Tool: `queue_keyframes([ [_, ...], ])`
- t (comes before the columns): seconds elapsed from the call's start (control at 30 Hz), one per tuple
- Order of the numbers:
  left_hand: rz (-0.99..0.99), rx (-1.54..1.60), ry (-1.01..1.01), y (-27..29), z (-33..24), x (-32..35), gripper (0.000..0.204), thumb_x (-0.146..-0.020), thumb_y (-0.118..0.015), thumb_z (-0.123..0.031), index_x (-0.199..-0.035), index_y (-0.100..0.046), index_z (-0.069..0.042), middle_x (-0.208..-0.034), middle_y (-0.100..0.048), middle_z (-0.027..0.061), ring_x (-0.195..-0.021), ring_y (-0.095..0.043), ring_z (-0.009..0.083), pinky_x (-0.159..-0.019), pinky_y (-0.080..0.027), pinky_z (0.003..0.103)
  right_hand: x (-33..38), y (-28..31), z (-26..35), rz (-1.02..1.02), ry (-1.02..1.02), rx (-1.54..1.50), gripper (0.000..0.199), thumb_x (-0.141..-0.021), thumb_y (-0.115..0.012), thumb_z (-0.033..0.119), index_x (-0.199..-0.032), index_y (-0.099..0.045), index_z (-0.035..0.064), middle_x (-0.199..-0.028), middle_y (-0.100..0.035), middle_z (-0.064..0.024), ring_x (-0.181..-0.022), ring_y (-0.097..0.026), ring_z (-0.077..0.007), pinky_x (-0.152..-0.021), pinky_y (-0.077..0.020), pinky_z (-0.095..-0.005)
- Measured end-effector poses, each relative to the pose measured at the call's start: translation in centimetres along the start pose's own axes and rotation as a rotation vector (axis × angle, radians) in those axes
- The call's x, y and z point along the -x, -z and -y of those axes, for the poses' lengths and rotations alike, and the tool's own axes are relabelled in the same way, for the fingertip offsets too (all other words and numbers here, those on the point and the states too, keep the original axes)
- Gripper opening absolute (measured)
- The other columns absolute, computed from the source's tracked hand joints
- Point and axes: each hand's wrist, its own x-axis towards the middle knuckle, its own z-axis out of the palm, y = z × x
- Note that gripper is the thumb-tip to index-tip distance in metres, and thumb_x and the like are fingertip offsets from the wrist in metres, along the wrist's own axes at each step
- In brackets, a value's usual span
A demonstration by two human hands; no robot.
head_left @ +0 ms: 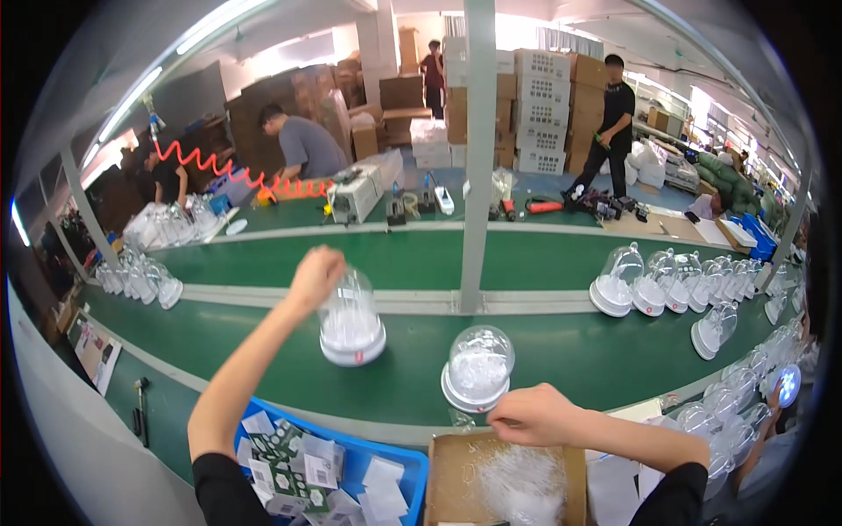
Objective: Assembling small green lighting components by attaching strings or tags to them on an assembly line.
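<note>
My left hand [317, 273] is closed at the top of a clear dome with a white round base [353, 329], over the green conveyor belt [561, 351]. The fingers cover the dome's top, where they appear to grip it. A second clear dome [479, 364] with a white base sits on the belt in front of my right hand, slightly tilted in view. My right hand [531, 415] is closed beside that dome's base, over the belt's near edge. Whatever its fingers hold, if anything, is hidden.
Below my arms are a blue bin [412, 478] of printed cards and a cardboard box [447, 482] of clear plastic strands. More domes [653, 282] line the belt at right, others [140, 279] at left. A grey post [476, 158] rises ahead. Several people work around.
</note>
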Motion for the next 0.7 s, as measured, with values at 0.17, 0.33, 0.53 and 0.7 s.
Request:
queue_keyframes([
  [0.17, -0.159, -0.107, 0.071, -3.4, 2.1, -8.1, 0.015, -0.079, -0.068, -0.016, -0.091, -0.067, -0.006, -0.089, -0.062, 0.0138, -0.091, -0.057, 0.0340, -0.081, -0.047, 0.044, 6.6, 2.1, 0.6, -0.137, -0.143, 0.019, 0.008, -0.074, -0.068, 0.009, -0.079, -0.063, 0.0104, -0.071, -0.061, -0.0019, -0.061, -0.061, -0.0205, -0.051, -0.0483, -0.0305],
  [0.33, -0.151, -0.167, 0.166, -10.5, 1.1, -11.6, 0.021, -0.080, -0.068, -0.016, -0.100, -0.069, -0.008, -0.095, -0.064, 0.0130, -0.097, -0.058, 0.0329, -0.084, -0.048, 0.043, 13.3, 2.7, 1.3, -0.180, -0.288, 0.069, 0.009, -0.072, -0.068, 0.006, -0.078, -0.063, 0.0104, -0.068, -0.060, -0.0015, -0.057, -0.060, -0.0183, -0.049, -0.0473, -0.0285],
  [0.53, -0.205, 0.012, 0.277, -17.0, 2.2, -13.9, 0.045, -0.072, -0.057, 0.000, -0.117, -0.060, -0.003, -0.112, -0.062, 0.0192, -0.106, -0.057, 0.0388, -0.093, -0.046, 0.044, 17.7, 2.1, 2.8, -0.283, -0.451, 0.053, 0.010, -0.071, -0.068, 0.003, -0.078, -0.063, 0.0088, -0.067, -0.060, -0.0024, -0.057, -0.062, -0.0174, -0.050, -0.0482, -0.0272],
  [0.7, -0.004, 0.159, 0.326, -18.2, 2.8, -14.2, 0.057, -0.072, -0.061, -0.011, -0.126, -0.052, 0.000, -0.118, -0.059, 0.0258, -0.112, -0.056, 0.0408, -0.099, -0.044, 0.043, 17.7, 1.3, 3.0, -0.272, -0.469, 0.037, 0.012, -0.070, -0.068, 0.002, -0.079, -0.063, 0.0073, -0.067, -0.060, -0.0040, -0.058, -0.062, -0.0188, -0.050, -0.0482, -0.0281],
])
